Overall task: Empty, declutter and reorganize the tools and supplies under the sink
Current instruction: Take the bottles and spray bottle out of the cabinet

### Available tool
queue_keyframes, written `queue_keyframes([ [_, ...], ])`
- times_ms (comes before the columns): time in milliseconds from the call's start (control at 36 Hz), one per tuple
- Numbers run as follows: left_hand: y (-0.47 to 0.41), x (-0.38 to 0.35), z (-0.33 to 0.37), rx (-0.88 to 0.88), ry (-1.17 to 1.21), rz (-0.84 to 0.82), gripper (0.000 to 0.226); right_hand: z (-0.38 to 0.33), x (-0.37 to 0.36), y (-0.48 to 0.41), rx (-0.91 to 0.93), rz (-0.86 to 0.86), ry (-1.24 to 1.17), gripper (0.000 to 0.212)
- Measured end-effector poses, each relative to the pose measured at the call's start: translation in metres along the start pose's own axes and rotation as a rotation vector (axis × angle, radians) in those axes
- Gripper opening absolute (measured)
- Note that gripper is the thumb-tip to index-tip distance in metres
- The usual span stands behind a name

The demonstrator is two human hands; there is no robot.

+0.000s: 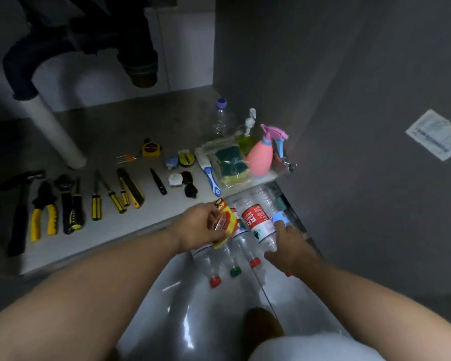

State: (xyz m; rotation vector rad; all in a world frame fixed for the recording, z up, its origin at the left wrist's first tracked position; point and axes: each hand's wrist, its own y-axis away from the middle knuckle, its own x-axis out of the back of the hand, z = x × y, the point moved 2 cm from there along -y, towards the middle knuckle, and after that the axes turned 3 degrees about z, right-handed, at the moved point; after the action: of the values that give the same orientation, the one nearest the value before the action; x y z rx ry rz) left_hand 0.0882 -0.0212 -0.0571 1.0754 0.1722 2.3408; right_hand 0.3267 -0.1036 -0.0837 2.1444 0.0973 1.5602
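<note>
A clear tray [267, 176] at 2 o'clock on the cabinet floor [141, 121] holds a pack of sponges [231, 162], a pink spray bottle [259, 157] and a green soap pump [246, 136]. An empty bottle [220, 118] stands just behind it at 12 o'clock.

Below the tray, at 5 o'clock, several plastic bottles lie side by side in a clear container [182, 308] whose shape is hard to make out; 3 caps, 2 red and 1 green, point toward the person.

The hands are apart. The left hand [201, 225] pinches a yellow and red packet [225, 224] above the bottles. The right hand [289, 246] wraps thumb and fingers around a red-label bottle [257, 225] in the container.

A hammer [21, 204], pliers [44, 212], screwdrivers [97, 201] and a tape measure [151, 148] lie in rows at 9 o'clock.
</note>
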Motion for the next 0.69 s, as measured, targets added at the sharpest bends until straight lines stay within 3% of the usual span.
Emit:
queue_keyframes([
  [167, -0.021, -0.019, -0.002, -0.013, -0.129, -0.187, 0.062, 0.011, -0.013, -0.031, -0.131, 0.052, 0.128, 0.085],
  [389, -0.043, -0.028, 0.002, -0.005, -0.117, -0.224, 0.059, 0.012, -0.015, -0.064, -0.135, 0.093, 0.276, 0.089],
  [694, -0.040, -0.033, -0.011, 0.007, -0.113, -0.283, 0.064, 0.019, -0.020, -0.071, -0.143, 0.123, 0.224, 0.088],
])
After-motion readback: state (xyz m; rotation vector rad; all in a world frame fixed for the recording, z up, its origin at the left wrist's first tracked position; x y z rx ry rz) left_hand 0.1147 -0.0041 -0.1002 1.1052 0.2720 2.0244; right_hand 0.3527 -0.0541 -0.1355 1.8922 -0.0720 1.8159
